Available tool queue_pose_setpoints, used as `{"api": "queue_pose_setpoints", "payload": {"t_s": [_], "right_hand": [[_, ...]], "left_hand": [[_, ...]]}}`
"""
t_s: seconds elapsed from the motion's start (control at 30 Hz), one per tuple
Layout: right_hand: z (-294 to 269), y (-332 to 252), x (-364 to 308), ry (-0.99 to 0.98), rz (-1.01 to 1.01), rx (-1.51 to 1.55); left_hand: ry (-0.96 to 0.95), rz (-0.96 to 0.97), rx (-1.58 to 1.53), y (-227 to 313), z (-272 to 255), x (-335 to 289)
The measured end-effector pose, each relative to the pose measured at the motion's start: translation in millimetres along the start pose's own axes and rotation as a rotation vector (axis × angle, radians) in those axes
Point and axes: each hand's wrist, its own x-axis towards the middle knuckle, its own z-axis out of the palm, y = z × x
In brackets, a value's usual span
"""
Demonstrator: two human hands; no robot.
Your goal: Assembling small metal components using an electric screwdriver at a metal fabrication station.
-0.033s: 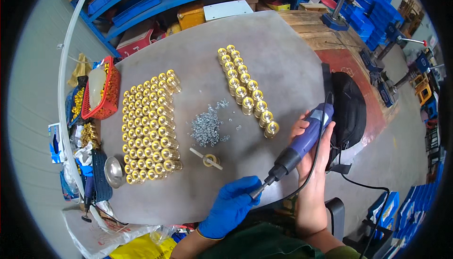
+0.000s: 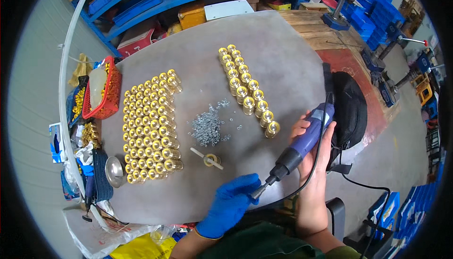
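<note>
From where I stand, going by the one head view, the grey surface (image 2: 283, 65) curves away to a blue shelf (image 2: 191, 0) behind it, and its near edge runs just in front of the person's body. A broad stretch of grey shows between the big block of brass cylinders (image 2: 154, 135) on the left and the double row of cylinders (image 2: 241, 91) farther right, with a heap of small metal rings (image 2: 206, 129) in the middle of it. A black bag (image 2: 351, 110) sits at the right edge, just beside the tool's rear end. The right hand (image 2: 322, 157), bare, comes up from below and is wrapped around the body of a power screwdriver (image 2: 300, 144), fingers showing on both sides. The left hand (image 2: 229, 207), in a blue glove, is bent inward with its fingers curled at the tool's tip; I cannot tell whether they pinch it. The screwdriver hangs above the near right part of the surface, slanting down toward the left hand: purple body, black collar, grey metal tip, black cord crossing it. Beyond the left hand stands a lone cylinder (image 2: 215, 157) with a white stick (image 2: 197, 152) lying across its top.
</note>
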Motion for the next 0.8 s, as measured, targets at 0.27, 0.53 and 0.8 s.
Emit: {"api": "queue_pose_setpoints", "payload": {"t_s": [0.27,0.53,0.8], "right_hand": [[2,-10,-3,0.062,0.003,-0.017],[7,-11,-5,0.004,-0.142,-0.061],[32,-1,-12,-0.127,-0.335,-0.092]], "left_hand": [[-0.253,0.714,2.119,93,-41,57],[-0.301,0.053,1.711,77,-64,70],[0.036,0.405,1.082,3,-51,9]]}}
